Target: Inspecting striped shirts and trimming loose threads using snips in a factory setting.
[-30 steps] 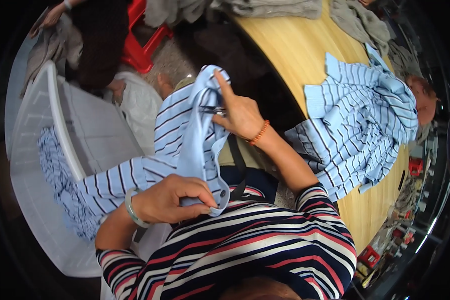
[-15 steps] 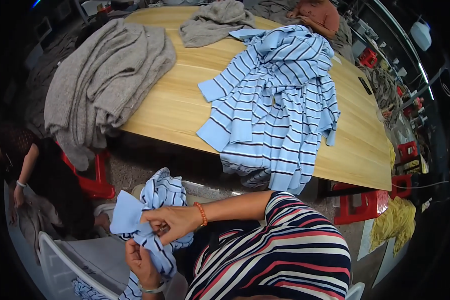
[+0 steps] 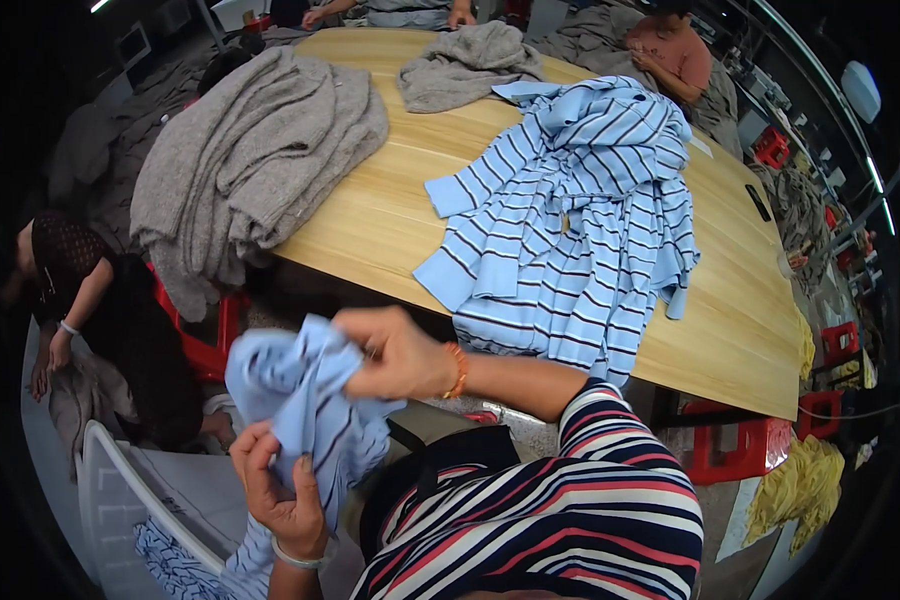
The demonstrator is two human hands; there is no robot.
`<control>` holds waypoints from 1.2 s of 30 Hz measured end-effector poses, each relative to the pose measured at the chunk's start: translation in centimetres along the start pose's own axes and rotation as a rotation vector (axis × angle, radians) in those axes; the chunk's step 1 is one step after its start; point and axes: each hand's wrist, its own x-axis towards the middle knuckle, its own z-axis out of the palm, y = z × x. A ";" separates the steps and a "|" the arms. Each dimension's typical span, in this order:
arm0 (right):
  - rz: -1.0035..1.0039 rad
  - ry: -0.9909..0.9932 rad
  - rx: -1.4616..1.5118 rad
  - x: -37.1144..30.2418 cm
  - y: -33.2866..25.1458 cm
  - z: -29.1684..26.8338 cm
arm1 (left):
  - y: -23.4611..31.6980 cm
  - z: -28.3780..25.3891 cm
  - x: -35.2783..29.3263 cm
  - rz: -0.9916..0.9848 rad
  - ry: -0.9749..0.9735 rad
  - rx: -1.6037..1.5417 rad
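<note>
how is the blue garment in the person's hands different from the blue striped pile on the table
The held garment is bunched up between the left hand and right hand; the striped pile lies on the table, partly over its near edge. The held garment is partly motion-blurred; the pile's stripes are clear. The pile spreads wider in view than the held garment. Both are light blue with dark stripes.
</note>
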 end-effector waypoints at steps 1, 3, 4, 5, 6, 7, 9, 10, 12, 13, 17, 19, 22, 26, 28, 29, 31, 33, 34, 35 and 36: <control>-0.056 0.122 0.043 0.3 -1.4 -1.4 | 0.3 -0.1 0.3 0.030 0.036 -0.010; -0.346 0.403 -0.146 1.2 -4.7 -5.4 | 0.6 -1.2 0.6 0.063 -0.016 0.084; -0.402 0.571 -0.319 1.8 -6.5 -7.7 | 0.6 -1.9 0.7 0.044 0.008 0.105; -0.509 0.595 -0.444 1.7 -8.6 -10.3 | 0.4 -2.8 0.7 -0.008 -0.046 0.135; -0.590 0.606 -0.545 1.5 -11.0 -13.3 | 0.2 -3.6 0.6 -0.053 -0.087 0.160; -0.670 0.664 -0.671 1.9 -13.3 -16.4 | -0.1 -4.5 0.5 -0.113 -0.087 0.117; -0.790 0.929 -1.042 3.8 -18.5 -23.4 | -0.9 -6.4 0.1 -0.310 -0.068 0.030; -0.589 1.155 -1.109 4.6 -20.1 -26.6 | -1.3 -7.4 -0.1 -0.418 -0.049 -0.021; -0.266 1.163 -1.414 5.8 -22.6 -32.4 | -1.8 -9.4 -1.0 -0.536 -0.002 -0.136; -0.342 1.075 -1.526 6.3 -21.7 -34.7 | -2.2 -10.7 -1.4 -0.608 0.002 -0.113; -0.265 0.671 -0.816 8.1 -12.4 -37.2 | -5.4 -17.7 -4.5 -0.415 0.261 0.027; -0.109 0.425 -1.071 8.5 -5.8 -34.3 | -8.7 -22.9 -7.8 -0.366 0.486 0.110; 0.038 0.218 -0.944 8.8 3.2 -27.2 | -16.6 -30.4 -14.3 -0.562 0.777 0.484; 0.133 0.059 -0.977 9.5 7.8 -18.6 | -27.1 -34.2 -26.3 -1.220 0.597 0.926; 0.175 0.020 -0.992 9.9 7.9 -16.1 | -30.7 -32.7 -31.5 -1.503 0.390 0.977; 0.187 0.015 -1.001 10.1 7.8 -15.2 | -32.2 -31.9 -33.5 -1.561 0.291 1.003; 0.223 0.032 -1.073 10.2 7.1 -14.0 | -34.2 -29.6 -36.5 -1.618 0.311 0.920; 0.268 0.027 -1.083 10.3 6.3 -13.2 | -35.5 -28.6 -38.2 -1.656 0.351 0.862; 0.270 0.045 -1.119 10.2 6.1 -12.9 | -35.8 -28.6 -38.7 -1.617 0.413 0.898; 0.288 0.021 -1.128 10.4 6.0 -12.5 | -35.8 -28.6 -39.1 -1.594 0.484 0.962; 0.314 0.006 -1.116 10.5 5.9 -12.1 | -35.6 -28.8 -39.4 -1.590 0.481 0.930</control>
